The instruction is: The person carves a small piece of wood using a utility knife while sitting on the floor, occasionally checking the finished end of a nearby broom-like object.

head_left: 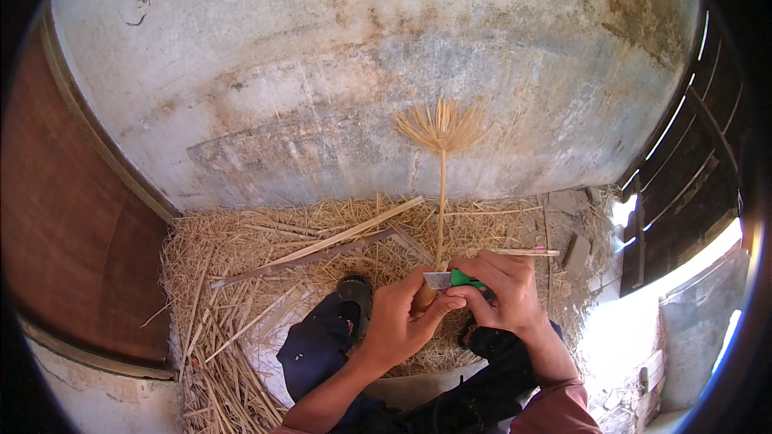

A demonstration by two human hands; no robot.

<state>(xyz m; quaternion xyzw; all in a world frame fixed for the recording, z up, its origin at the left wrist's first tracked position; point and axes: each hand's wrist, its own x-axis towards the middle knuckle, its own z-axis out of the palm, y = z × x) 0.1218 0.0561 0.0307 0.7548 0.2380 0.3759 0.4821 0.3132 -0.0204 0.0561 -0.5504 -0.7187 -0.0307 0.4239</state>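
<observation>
In my right hand (pixel 503 289) is a knife with a green handle (pixel 461 278), gripped near its short, wide metal blade (pixel 437 280). The blade lies across a brown wooden piece (pixel 423 299), around which the fingers of my left hand (pixel 400 313) are closed. Just beyond my hands rises a thin pale stick (pixel 441 201), its far end split into a fan of fine strips (pixel 442 128) in front of the wall. Whether the stick and the brown piece are one cannot be told, as my fingers and the blade cover where they meet.
Straw and shavings (pixel 241 233) cover the floor around my feet, with long split strips (pixel 346 233) lying on top. A grey block (pixel 576 255) sits to the right. Ahead stands a stained wall (pixel 322 72); a brown panel (pixel 80 217) is at left, dark slatted boards (pixel 683 169) at right.
</observation>
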